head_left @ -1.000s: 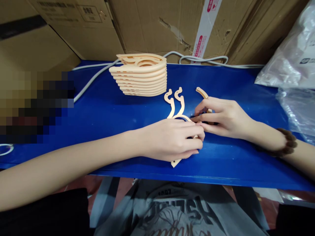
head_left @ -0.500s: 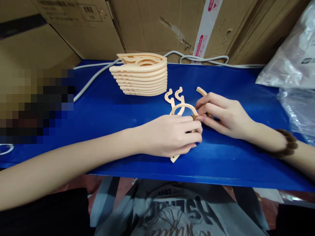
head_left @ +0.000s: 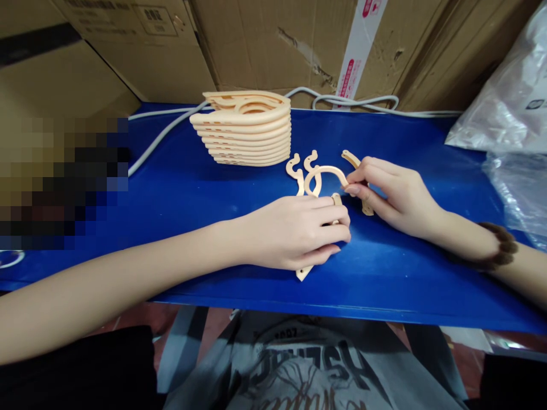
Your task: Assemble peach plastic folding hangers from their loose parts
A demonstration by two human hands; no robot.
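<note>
My left hand (head_left: 307, 233) is closed over a cream plastic piece (head_left: 304, 272), whose pointed end shows below the fingers; the rest is mostly hidden. Between its thumb and fingers my right hand (head_left: 387, 193) pinches the end of a curved cream piece (head_left: 331, 169), which arches just above my left hand. Two cream hooks, a left one (head_left: 292, 165) and a right one (head_left: 311, 161), lie behind that arch. Another cream arm piece (head_left: 350, 158) is partly covered by my right fingers.
A stack of folded cream hangers (head_left: 245, 134) stands at the back of the blue table (head_left: 192, 199). White cables (head_left: 158, 139) run along the back edge. Cardboard boxes (head_left: 273, 51) form a wall behind; clear plastic bags (head_left: 504, 108) lie at the right.
My right hand has drawn the curved piece slightly up and right, away from my left fingers. More of the piece under my left hand shows. My left hand has barely moved.
</note>
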